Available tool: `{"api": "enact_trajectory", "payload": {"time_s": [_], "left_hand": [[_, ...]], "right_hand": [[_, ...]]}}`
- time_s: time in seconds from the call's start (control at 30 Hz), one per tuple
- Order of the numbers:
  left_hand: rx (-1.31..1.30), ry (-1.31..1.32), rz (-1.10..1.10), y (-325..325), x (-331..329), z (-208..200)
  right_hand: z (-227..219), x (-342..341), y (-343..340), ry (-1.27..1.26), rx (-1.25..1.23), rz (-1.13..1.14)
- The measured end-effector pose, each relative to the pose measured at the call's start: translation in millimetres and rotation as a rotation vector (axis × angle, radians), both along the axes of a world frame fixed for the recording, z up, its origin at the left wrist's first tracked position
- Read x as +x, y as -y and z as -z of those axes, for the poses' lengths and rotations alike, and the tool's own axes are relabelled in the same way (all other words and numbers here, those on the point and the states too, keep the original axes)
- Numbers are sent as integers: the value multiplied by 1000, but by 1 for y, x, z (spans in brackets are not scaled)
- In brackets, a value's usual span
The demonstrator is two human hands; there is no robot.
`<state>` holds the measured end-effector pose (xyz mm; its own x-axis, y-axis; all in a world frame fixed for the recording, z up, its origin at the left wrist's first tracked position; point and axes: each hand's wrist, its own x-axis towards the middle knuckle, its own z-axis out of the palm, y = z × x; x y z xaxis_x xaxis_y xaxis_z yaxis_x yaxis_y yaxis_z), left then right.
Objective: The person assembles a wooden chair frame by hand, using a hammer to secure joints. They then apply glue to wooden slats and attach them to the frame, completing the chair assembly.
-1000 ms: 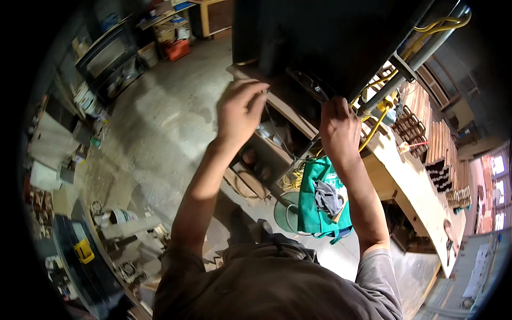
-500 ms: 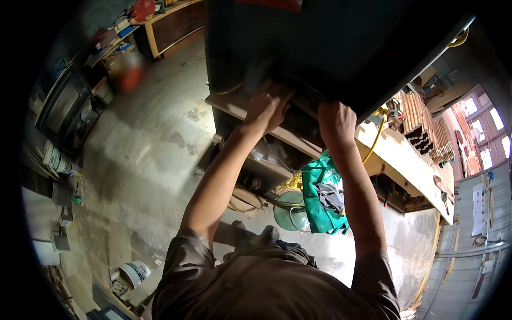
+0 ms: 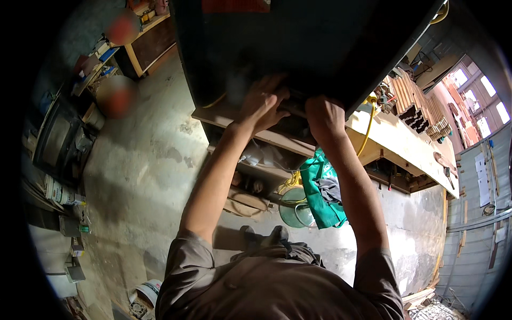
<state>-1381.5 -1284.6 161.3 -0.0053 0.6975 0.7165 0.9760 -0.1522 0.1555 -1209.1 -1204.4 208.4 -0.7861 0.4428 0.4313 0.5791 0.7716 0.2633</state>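
Dark panel (image 3: 298, 48), tall and wide, ahead of you, above the wooden shelf (image 3: 280, 140); its low part is lost in shadow. Your left hand (image 3: 262, 106) is at the panel's foot, fingers spread, thumb apart, nothing visible in them. Your right hand (image 3: 325, 116) is beside it, at the panel's lower right, fingers curled; you can't tell whether they grip anything.

Progress, as judged: both your hands are in place at the panel. No finished result shows; how much is left can't be read, the shadow covering whatever lies under your fingers.

Farther out: green bag (image 3: 321, 207) below your right forearm, clear bin (image 3: 290, 214) beside it, yellow cord (image 3: 289, 183) just above. To your right, desk (image 3: 397, 146), stacked wood strips (image 3: 408, 101) behind it.
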Motion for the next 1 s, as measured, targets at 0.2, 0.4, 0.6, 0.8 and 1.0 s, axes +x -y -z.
{"api": "enact_trajectory", "payload": {"time_s": [0.2,0.4,0.6,0.8,1.0], "left_hand": [[-141,97,-11,-9,6,1],[-98,-73,77,-23,6,25],[-180,0,77,-9,7,28],[-17,-265,19,-25,6,47],[-272,-349,-117,-10,-21,51]], "right_hand": [[4,42,51,-236,106,-335],[8,119,96,-513,-270,-401],[-39,198,139,-1372,-134,-1050],[-98,304,193,-572,-719,-1775],[-114,374,232,-394,-768,-1632]]}}
